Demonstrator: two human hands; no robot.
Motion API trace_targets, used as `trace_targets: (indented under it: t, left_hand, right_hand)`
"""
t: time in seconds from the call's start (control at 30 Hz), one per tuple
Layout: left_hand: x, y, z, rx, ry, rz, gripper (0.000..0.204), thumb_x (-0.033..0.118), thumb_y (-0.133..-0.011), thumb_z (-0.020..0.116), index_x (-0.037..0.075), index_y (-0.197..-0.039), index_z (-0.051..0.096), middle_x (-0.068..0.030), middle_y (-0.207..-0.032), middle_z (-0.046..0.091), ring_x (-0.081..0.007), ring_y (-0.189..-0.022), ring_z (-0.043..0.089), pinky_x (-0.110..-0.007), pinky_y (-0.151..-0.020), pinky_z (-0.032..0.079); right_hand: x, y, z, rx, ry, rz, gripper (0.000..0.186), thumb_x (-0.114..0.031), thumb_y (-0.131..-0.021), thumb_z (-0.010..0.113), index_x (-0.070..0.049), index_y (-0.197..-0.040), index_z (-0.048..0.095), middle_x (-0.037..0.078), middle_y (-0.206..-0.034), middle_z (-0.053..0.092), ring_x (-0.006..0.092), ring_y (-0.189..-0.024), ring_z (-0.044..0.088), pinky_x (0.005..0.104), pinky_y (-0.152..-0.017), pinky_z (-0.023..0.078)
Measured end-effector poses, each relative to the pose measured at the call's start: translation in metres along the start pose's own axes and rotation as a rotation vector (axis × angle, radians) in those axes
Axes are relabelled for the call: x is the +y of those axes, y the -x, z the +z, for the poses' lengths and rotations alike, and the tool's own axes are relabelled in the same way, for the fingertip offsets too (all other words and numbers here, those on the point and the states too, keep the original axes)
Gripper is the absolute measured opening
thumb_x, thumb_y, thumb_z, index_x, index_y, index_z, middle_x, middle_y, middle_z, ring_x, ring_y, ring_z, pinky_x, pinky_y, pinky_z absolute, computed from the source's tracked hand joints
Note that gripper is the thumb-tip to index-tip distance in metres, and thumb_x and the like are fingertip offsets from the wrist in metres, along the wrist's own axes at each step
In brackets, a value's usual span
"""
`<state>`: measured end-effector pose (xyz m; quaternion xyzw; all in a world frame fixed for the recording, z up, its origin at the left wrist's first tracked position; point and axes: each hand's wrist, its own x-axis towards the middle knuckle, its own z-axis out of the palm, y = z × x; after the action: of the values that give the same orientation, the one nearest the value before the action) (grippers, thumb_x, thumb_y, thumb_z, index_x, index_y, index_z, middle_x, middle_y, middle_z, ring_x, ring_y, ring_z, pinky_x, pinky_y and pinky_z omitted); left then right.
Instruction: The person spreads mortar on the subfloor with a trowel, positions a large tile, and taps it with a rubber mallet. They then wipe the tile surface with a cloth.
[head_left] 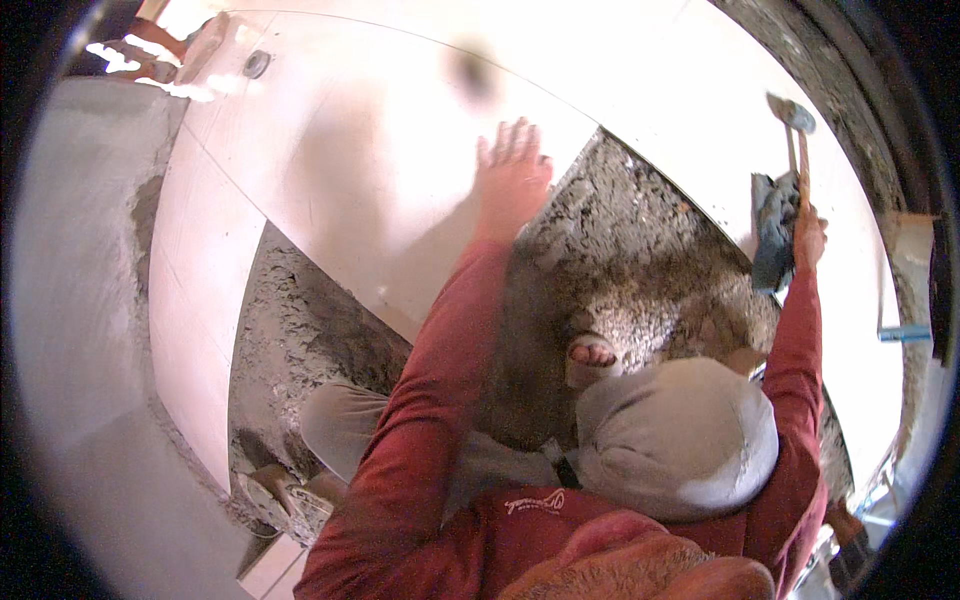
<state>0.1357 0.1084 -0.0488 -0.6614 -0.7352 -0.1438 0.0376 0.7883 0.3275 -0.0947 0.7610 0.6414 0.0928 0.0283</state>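
Observation:
My left hand [514,185] lies flat with fingers spread on a large pale floor tile [400,170], beside its edge. Off to the right, my right hand [811,240] grips the wooden handle of a mallet [804,170]. The mallet's grey head is at the far end, over another pale tile [680,110]. Right beside the handle lies a crumpled blue-grey thing [774,235], perhaps cloth; I cannot tell whether my hand touches it. Between the tiles and my bent legs lies a patch of rough grey mortar [620,220].
A small round ring [257,65] sits on the tile at the far left. Another person's feet [165,65] show at the far left corner. Bare grey concrete [90,300] runs along the left. More rough mortar [290,310] lies by my left knee, with broken pieces [280,490] nearby.

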Motion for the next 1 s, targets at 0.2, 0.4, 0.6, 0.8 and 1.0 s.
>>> trace_targets:
  t: [0.2, 0.4, 0.6, 0.8, 1.0]
  left_hand:
    - [0.024, -0.088, 0.025, 0.044, 0.048, 0.123, 0.062, 0.043, -0.103, 0.043, 0.007, -0.153, 0.043, -0.0137, -0.161, 0.04, -0.0319, -0.151, 0.032, -0.06, -0.122, 0.018]
    - [0.026, -0.1, 0.026, 0.091, 0.099, 0.111, 0.062, 0.045, -0.102, 0.044, 0.007, -0.151, 0.045, -0.0145, -0.158, 0.043, -0.0301, -0.149, 0.035, -0.057, -0.122, 0.02]
    - [0.017, -0.111, 0.021, -0.096, 0.087, 0.117, 0.07, 0.053, -0.105, 0.04, 0.008, -0.158, 0.035, -0.0158, -0.166, 0.03, -0.0318, -0.154, 0.026, -0.055, -0.124, 0.018]
    - [-0.078, -0.124, -0.007, -0.297, -0.064, 0.039, 0.104, 0.072, -0.088, 0.06, 0.004, -0.16, 0.027, -0.019, -0.168, 0.024, -0.0324, -0.156, 0.021, -0.053, -0.125, 0.019]
    - [-0.139, -0.143, -0.029, -0.517, -0.088, 0.184, 0.123, 0.057, -0.071, 0.084, 0.005, -0.162, 0.019, -0.015, -0.17, 0.019, -0.0286, -0.157, 0.019, -0.055, -0.125, 0.019]
  right_hand:
    - [-0.009, 0.02, -0.051, -0.067, -0.031, -0.277, 0.034, -0.017, -0.107, 0.045, -0.016, -0.14, 0.051, 0.01, -0.123, 0.056, 0.0302, -0.107, 0.061, 0.0448, -0.079, 0.058]
    - [-0.019, 0.007, -0.035, 0.071, -0.026, -0.264, 0.031, -0.029, -0.105, 0.055, -0.006, -0.125, 0.052, 0.025, -0.098, 0.065, 0.0404, -0.091, 0.07, 0.0466, -0.08, 0.06]
    - [-0.059, -0.017, -0.077, 0.157, -0.283, -0.274, 0.036, -0.041, -0.104, 0.057, -0.006, -0.111, 0.054, 0.019, -0.096, 0.063, 0.0384, -0.085, 0.065, 0.0512, -0.072, 0.053]
    - [-0.159, 0.041, -0.191, -0.303, -1.132, -0.171, 0.039, -0.047, -0.102, 0.06, -0.012, -0.089, 0.054, -0.004, -0.064, 0.046, 0.0053, -0.048, 0.043, 0.0221, -0.042, 0.036]
    - [-0.266, 0.123, -0.254, -0.42, -0.972, -0.238, 0.031, -0.038, -0.106, 0.057, -0.007, -0.107, 0.054, -0.006, -0.067, 0.045, 0.0019, -0.05, 0.039, 0.0225, -0.041, 0.033]
